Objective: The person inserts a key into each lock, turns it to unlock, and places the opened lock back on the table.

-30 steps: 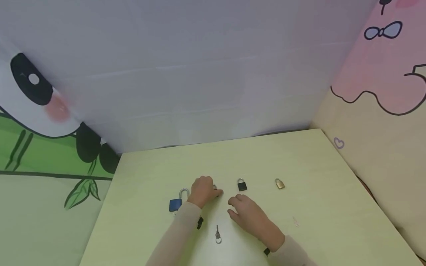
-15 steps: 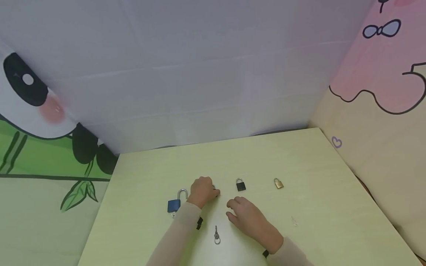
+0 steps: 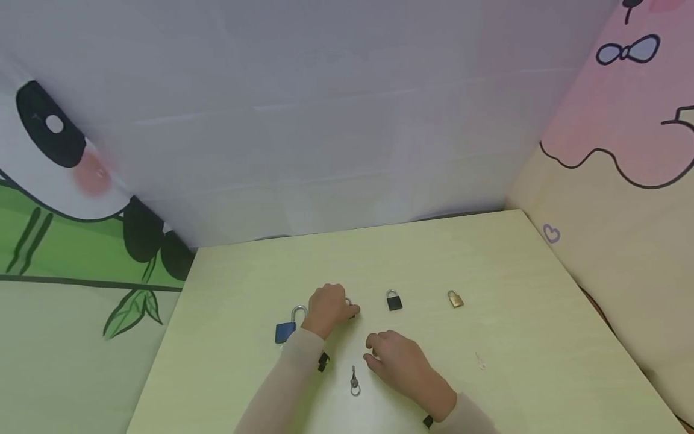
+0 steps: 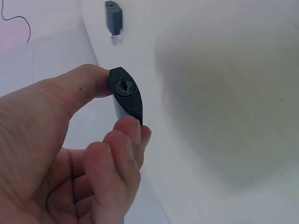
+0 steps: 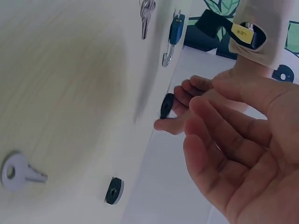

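Note:
My left hand [image 3: 329, 310] grips a small black padlock [image 4: 125, 88] between thumb and fingers, its keyhole facing the left wrist camera. In the head view that hand mostly hides the lock. My right hand [image 3: 402, 366] hovers nearer to me, fingers loosely bent and holding nothing. Just left of it lies a key on a ring [image 3: 355, 383]. A blue padlock [image 3: 284, 332] with its shackle swung out rests left of my left forearm; a small silver piece shows at its base in the right wrist view.
Farther back on the pale table [image 3: 260, 271] lie another black padlock [image 3: 394, 301] and a small brass padlock [image 3: 456, 299]. At the right is a faint small key [image 3: 480, 361]. Walls with painted cartoons border the table's back and sides.
My right hand has drawn back slightly toward me and a little to the left. The left hand keeps its hold on the black padlock in nearly the same place.

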Demonstrator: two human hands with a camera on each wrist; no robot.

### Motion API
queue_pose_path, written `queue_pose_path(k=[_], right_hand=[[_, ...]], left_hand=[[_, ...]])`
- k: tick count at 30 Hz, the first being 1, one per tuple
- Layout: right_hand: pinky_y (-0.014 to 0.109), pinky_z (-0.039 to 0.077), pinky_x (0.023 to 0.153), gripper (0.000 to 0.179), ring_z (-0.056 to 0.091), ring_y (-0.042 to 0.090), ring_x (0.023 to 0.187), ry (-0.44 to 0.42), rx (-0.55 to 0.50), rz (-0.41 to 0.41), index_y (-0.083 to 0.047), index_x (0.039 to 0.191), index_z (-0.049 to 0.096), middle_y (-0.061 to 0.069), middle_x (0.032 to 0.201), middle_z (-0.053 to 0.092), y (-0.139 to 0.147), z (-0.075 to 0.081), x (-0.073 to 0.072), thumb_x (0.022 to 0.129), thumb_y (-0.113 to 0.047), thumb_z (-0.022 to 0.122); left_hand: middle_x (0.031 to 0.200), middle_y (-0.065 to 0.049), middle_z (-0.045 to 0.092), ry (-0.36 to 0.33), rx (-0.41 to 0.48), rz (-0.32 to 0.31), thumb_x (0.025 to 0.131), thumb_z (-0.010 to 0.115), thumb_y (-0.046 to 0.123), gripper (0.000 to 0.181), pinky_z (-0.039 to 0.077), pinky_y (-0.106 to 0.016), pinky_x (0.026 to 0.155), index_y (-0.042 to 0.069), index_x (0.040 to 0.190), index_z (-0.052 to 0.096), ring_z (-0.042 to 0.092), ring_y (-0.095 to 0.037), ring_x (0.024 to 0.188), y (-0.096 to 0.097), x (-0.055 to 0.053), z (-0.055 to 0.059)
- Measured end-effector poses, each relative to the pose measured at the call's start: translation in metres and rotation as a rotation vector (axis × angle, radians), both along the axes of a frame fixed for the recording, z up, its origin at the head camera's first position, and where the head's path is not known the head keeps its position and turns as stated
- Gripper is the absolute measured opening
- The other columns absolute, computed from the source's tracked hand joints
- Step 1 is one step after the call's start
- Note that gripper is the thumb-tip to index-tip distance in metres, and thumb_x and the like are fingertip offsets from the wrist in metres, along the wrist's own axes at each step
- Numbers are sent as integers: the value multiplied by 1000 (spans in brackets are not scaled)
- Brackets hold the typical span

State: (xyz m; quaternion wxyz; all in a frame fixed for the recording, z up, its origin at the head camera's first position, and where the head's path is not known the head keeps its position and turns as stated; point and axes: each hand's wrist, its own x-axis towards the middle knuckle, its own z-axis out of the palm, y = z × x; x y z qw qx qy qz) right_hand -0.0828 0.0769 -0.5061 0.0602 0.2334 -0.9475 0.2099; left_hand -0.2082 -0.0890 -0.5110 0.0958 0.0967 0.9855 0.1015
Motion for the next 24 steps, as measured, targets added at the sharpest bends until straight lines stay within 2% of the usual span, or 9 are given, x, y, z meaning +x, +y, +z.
queue_pose_path(k=[7,14,18,24], right_hand=[[25,37,46,15,45,5,56,-87,37,-45,-15,80,63,-10,64,51,-14,-2,9,85,-21,75],[29,38,45,25,44,6,53,-220,81,-110,-17,73,58,-10,61,50,-32,-18,12,87,-28,75],[31,37,43,30,43,8,50,-227,109,-146,-17,68,54,-9,58,47,-39,-26,16,86,-30,74],[32,38,42,32,42,10,48,-229,141,-171,-17,66,52,-7,56,45,-47,-35,16,84,-31,74]], left_hand=[[48,5,31,9,-38,-38,82,73,42,49,25,-27,43,15,53,45,31,-10,46,0,7,25],[49,6,30,14,-27,-62,84,72,41,48,24,-26,42,15,54,46,30,-10,44,-1,14,45],[48,6,28,14,-20,-68,84,72,41,48,24,-25,42,14,53,46,29,-10,44,-2,15,51],[49,7,28,13,-16,-60,83,72,41,48,24,-25,42,15,53,45,29,-10,44,-6,18,55]])
